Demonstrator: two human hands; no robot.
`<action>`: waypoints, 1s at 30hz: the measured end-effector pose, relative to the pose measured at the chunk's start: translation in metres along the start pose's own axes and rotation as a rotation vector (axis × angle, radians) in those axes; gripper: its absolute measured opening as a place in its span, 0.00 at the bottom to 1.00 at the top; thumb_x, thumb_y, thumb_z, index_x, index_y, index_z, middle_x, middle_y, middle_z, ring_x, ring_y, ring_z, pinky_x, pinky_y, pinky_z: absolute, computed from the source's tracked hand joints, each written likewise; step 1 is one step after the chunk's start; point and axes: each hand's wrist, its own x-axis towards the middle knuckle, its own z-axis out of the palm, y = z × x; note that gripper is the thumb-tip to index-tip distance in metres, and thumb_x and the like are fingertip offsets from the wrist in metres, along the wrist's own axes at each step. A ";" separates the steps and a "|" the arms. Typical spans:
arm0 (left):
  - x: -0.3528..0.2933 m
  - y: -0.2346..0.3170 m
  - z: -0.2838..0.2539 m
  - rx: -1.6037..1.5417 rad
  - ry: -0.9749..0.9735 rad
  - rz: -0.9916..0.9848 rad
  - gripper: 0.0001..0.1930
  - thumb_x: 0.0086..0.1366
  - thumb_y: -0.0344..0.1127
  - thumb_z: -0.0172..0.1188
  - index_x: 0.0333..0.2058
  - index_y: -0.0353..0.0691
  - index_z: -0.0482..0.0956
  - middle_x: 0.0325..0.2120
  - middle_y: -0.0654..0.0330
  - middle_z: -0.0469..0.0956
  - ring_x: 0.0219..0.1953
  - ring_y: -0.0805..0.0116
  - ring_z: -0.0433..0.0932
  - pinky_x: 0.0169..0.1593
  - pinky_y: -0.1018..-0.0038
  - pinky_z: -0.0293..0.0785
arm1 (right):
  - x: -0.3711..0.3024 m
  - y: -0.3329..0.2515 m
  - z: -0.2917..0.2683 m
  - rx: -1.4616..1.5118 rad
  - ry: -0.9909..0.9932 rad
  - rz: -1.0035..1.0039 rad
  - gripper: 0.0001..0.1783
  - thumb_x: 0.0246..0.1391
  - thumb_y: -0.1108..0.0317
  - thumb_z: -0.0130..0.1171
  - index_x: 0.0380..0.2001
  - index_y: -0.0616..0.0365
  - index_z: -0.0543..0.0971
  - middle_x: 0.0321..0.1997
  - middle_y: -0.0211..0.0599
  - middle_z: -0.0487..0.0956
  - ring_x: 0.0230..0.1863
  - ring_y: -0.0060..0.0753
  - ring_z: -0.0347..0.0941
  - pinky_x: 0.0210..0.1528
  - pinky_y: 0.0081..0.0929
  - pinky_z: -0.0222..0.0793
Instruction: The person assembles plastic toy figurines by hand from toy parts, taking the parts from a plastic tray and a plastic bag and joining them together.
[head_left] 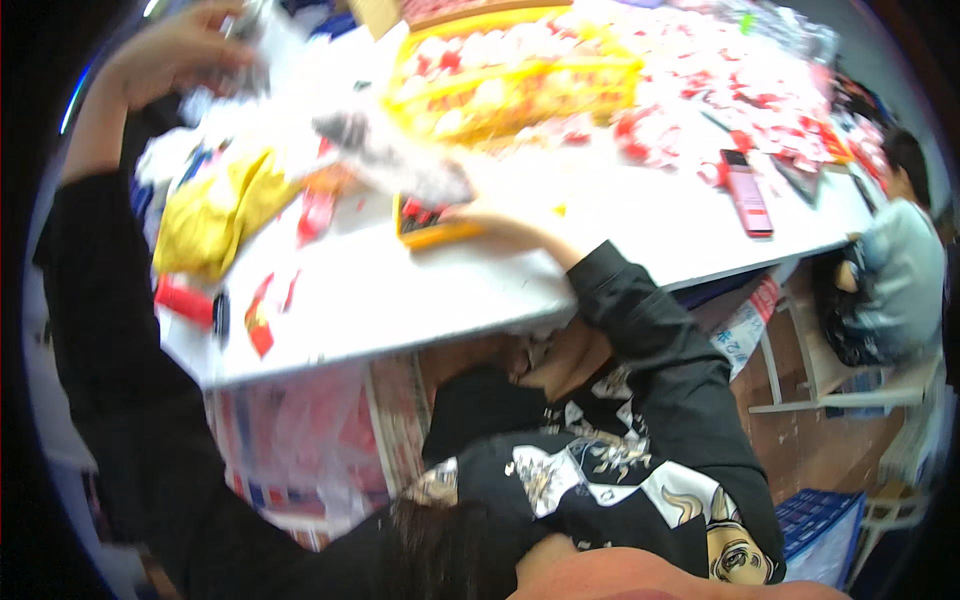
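Note:
My left hand (180, 58) is raised at the far left of the table, fingers bent and smeared by motion. Crinkled clear plastic (245, 65) lies by its fingertips; whether they grip it I cannot tell. My right hand (505, 220) is at the right end of a small yellow tray (440, 236) holding red and dark pieces (422, 212). A blurred clear plastic bag (395, 160) with dark contents slants over this tray, its lower end at my right fingers, which seem closed on it.
A yellow basket (520, 100) full of red and white pieces stands behind. More such pieces (710, 70) are heaped at right, near a phone (748, 195). Yellow cloth (220, 215), a red tube (185, 300) and red scraps (262, 318) lie left. A seated person (895, 270) is at right.

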 end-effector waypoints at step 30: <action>0.041 0.090 0.035 0.029 0.336 0.022 0.11 0.60 0.39 0.64 0.32 0.36 0.85 0.19 0.63 0.79 0.18 0.78 0.71 0.22 0.78 0.65 | 0.025 0.049 0.038 -0.018 0.172 -0.115 0.52 0.39 0.56 0.74 0.65 0.59 0.57 0.60 0.57 0.66 0.64 0.52 0.61 0.66 0.39 0.57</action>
